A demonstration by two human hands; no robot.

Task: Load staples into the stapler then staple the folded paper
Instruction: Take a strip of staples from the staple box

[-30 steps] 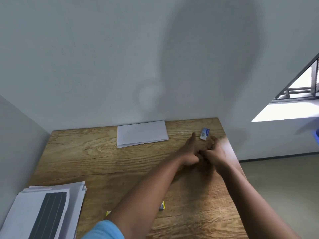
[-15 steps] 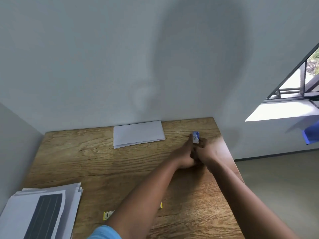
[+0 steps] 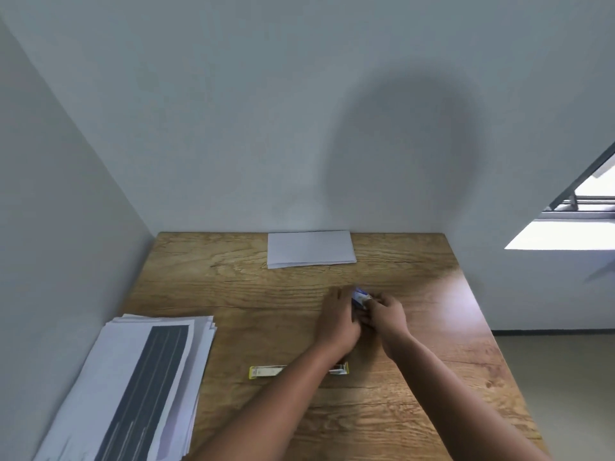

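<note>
A small blue and white staple box (image 3: 360,297) is held above the wooden table (image 3: 253,294) between both hands. My left hand (image 3: 337,322) grips its left side and my right hand (image 3: 386,314) pinches its right end. What is inside the box is hidden by the fingers. The yellow and silver stapler (image 3: 266,371) lies flat on the table nearer to me, partly covered by my left forearm. The folded white paper (image 3: 311,248) lies at the table's far edge against the wall.
A stack of printed sheets with a dark stripe (image 3: 146,384) sits at the table's near left corner. Walls close the far and left sides. The table's right edge (image 3: 492,331) drops to the floor, and a window (image 3: 585,201) is at the right.
The view has swung so the table sits further right and lower, bringing the stapler into sight. Both hands with the staple box have come back toward me from the far right corner.
</note>
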